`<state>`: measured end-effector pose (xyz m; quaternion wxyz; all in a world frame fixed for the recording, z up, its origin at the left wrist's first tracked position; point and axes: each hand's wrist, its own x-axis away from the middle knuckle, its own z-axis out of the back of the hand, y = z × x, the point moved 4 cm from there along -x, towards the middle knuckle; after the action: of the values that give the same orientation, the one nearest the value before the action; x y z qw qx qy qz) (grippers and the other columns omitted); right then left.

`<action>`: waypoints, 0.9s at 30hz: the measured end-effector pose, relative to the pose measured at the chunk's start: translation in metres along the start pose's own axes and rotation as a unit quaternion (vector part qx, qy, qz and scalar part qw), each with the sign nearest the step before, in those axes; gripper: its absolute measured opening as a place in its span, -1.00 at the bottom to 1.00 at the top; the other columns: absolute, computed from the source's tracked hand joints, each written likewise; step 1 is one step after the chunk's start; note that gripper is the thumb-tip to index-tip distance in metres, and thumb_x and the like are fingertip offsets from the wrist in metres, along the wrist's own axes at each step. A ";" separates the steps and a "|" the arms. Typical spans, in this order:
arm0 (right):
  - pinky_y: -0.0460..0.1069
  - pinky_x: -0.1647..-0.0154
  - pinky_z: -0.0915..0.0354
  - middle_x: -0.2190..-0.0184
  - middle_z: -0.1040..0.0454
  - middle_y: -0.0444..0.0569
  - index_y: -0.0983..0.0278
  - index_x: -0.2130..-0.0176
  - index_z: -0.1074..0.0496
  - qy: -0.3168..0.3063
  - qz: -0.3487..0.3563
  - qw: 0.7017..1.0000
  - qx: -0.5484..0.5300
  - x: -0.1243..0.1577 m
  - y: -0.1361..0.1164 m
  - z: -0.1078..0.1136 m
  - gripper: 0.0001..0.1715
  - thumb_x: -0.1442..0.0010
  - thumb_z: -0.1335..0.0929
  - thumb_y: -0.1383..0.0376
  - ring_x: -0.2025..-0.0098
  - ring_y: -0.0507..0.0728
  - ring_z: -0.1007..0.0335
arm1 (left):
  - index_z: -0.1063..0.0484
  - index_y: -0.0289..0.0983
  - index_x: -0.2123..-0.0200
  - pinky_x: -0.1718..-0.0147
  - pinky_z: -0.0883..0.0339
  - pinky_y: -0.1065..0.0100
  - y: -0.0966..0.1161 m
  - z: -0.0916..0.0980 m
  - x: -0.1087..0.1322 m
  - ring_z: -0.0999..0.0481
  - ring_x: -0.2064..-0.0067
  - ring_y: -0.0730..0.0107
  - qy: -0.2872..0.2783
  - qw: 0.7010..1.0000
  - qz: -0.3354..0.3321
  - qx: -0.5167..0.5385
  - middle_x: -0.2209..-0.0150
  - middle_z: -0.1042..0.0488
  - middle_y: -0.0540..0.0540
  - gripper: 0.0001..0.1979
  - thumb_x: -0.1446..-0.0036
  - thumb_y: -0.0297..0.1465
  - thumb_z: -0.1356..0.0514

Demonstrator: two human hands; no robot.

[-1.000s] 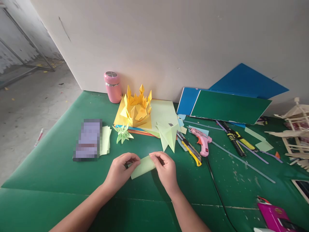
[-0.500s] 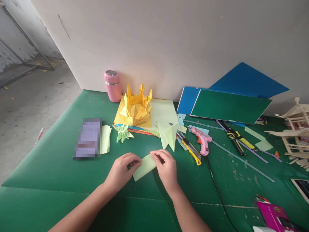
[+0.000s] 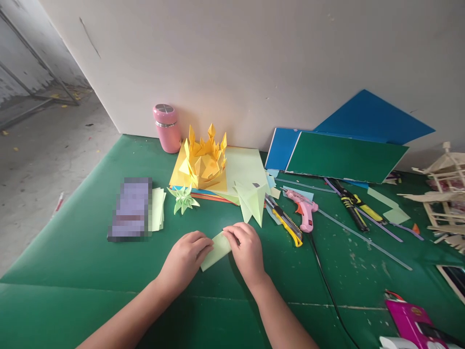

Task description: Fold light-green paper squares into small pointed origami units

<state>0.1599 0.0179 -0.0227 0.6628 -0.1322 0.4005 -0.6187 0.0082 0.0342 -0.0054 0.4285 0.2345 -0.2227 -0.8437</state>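
Well, I have a small piece of light green paper (image 3: 215, 254) between my hands, above or on the bench (image 3: 218, 320); whether its lower edge touches, I can't tell. The fingers of my left hand (image 3: 185, 258) are clamped on it around nine o'clock, covering that end. The fingers of my right hand (image 3: 245, 249) pinch it around one o'clock, thumb against forefinger, hiding that corner. Any fold beneath them is out of sight.

From the paper, a spiky green star (image 3: 184, 199) lies at eleven, near an orange paper crown (image 3: 204, 169) at twelve. At two, a yellow cutter (image 3: 286, 222) and a pink glue gun (image 3: 302, 206) lie side by side; the gun's cord leaves the view. At ten, a purplish slab (image 3: 131, 206) is too pixelated to read. Toward three, a wooden model (image 3: 445, 189) is cut off by the edge.
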 end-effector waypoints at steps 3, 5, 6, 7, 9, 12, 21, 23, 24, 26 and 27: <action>0.01 0.29 -0.29 0.41 -0.47 0.01 0.26 0.34 -0.50 -0.005 0.002 1.000 0.010 0.000 0.000 -0.001 -0.75 -0.27 -0.25 0.33 0.33 0.16 -0.37 | -0.51 -0.23 0.42 0.38 -0.35 0.39 0.001 0.000 0.000 -0.49 0.40 0.35 0.002 1.000 -0.009 -0.017 0.43 -0.50 -0.07 -0.71 -0.24 -0.41 -0.02; 0.01 0.29 -0.28 0.41 -0.47 0.00 0.25 0.34 -0.48 -0.007 0.002 1.000 0.016 -0.001 0.000 -0.001 -0.75 -0.28 -0.24 0.32 0.32 0.15 -0.37 | -0.51 -0.23 0.42 0.39 -0.34 0.39 0.001 0.001 0.000 -0.48 0.41 0.36 0.005 0.999 -0.012 -0.030 0.43 -0.50 -0.06 -0.70 -0.25 -0.41 -0.01; 0.00 0.29 -0.28 0.41 -0.46 0.00 0.25 0.35 -0.47 -0.008 0.001 1.000 0.017 -0.001 0.000 -0.001 -0.75 -0.28 -0.24 0.31 0.33 0.14 -0.37 | -0.52 -0.23 0.42 0.39 -0.34 0.39 0.001 0.001 0.000 -0.47 0.41 0.36 0.006 0.999 -0.013 -0.035 0.43 -0.49 -0.06 -0.69 -0.25 -0.41 -0.01; -0.01 0.31 -0.27 0.42 -0.46 -0.01 0.25 0.36 -0.46 -0.010 0.000 1.000 0.019 -0.001 0.000 -0.001 -0.74 -0.29 -0.24 0.31 0.34 0.14 -0.36 | -0.52 -0.23 0.42 0.40 -0.34 0.39 0.001 0.001 0.000 -0.46 0.42 0.37 0.006 0.999 -0.014 -0.039 0.44 -0.49 -0.06 -0.69 -0.25 -0.41 -0.01; -0.02 0.35 -0.25 0.44 -0.44 -0.04 0.26 0.38 -0.44 -0.012 -0.003 1.000 0.022 -0.002 0.000 -0.001 -0.74 -0.29 -0.24 0.30 0.36 0.12 -0.33 | -0.52 -0.24 0.42 0.41 -0.34 0.39 0.001 0.001 0.000 -0.45 0.42 0.37 0.007 0.999 -0.016 -0.044 0.44 -0.47 -0.06 -0.68 -0.26 -0.41 0.00; -0.03 0.39 -0.22 0.48 -0.41 -0.06 0.26 0.42 -0.40 -0.011 -0.007 1.000 0.027 -0.002 0.000 -0.001 -0.73 -0.29 -0.24 0.30 0.40 0.11 -0.29 | -0.53 -0.25 0.40 0.41 -0.34 0.38 0.002 0.002 0.001 -0.45 0.42 0.36 0.003 0.998 -0.018 -0.058 0.43 -0.46 -0.07 -0.67 -0.26 -0.41 0.01; -0.05 0.43 -0.24 0.53 -0.30 -0.14 0.27 0.25 -0.33 -0.005 -0.053 0.998 0.015 -0.003 0.004 -0.001 -0.89 -0.23 -0.29 0.27 0.46 0.09 -0.25 | -0.55 -0.25 0.38 0.42 -0.33 0.38 0.005 0.003 0.002 -0.43 0.41 0.36 -0.022 0.996 -0.012 -0.090 0.42 -0.44 -0.09 -0.61 -0.27 -0.44 0.06; -0.05 0.45 -0.22 0.53 -0.28 -0.15 0.27 0.25 -0.31 -0.008 -0.060 0.998 0.011 -0.003 0.005 -0.002 -0.90 -0.22 -0.29 0.27 0.47 0.08 -0.24 | -0.56 -0.26 0.38 0.43 -0.32 0.39 0.005 0.003 0.002 -0.42 0.42 0.38 -0.021 0.996 -0.012 -0.089 0.42 -0.43 -0.09 -0.61 -0.27 -0.45 0.07; -0.06 0.45 -0.22 0.54 -0.28 -0.16 0.27 0.25 -0.31 -0.008 -0.062 0.998 0.009 -0.003 0.005 -0.002 -0.90 -0.21 -0.30 0.27 0.47 0.08 -0.24 | -0.56 -0.26 0.38 0.44 -0.32 0.39 0.005 0.003 0.002 -0.42 0.43 0.38 -0.022 0.996 -0.012 -0.088 0.42 -0.43 -0.09 -0.60 -0.27 -0.45 0.08; -0.06 0.46 -0.21 0.54 -0.27 -0.17 0.26 0.27 -0.30 -0.007 -0.064 0.998 0.009 -0.003 0.005 -0.002 -0.91 -0.21 -0.30 0.27 0.47 0.08 -0.24 | -0.56 -0.26 0.37 0.44 -0.32 0.40 0.004 0.003 0.002 -0.43 0.43 0.38 -0.025 0.996 -0.013 -0.086 0.42 -0.44 -0.09 -0.60 -0.27 -0.46 0.08; -0.06 0.46 -0.21 0.55 -0.26 -0.17 0.26 0.27 -0.30 -0.006 -0.065 0.998 0.009 -0.004 0.005 -0.002 -0.91 -0.20 -0.30 0.27 0.48 0.08 -0.23 | -0.56 -0.26 0.37 0.44 -0.32 0.39 0.004 0.003 0.002 -0.43 0.43 0.38 -0.026 0.996 -0.012 -0.085 0.42 -0.44 -0.10 -0.60 -0.27 -0.47 0.08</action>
<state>0.1624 0.0228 -0.0261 0.6248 -0.1561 0.3817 -0.6630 0.0078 0.0305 -0.0013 0.4306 0.1781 -0.1578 -0.8706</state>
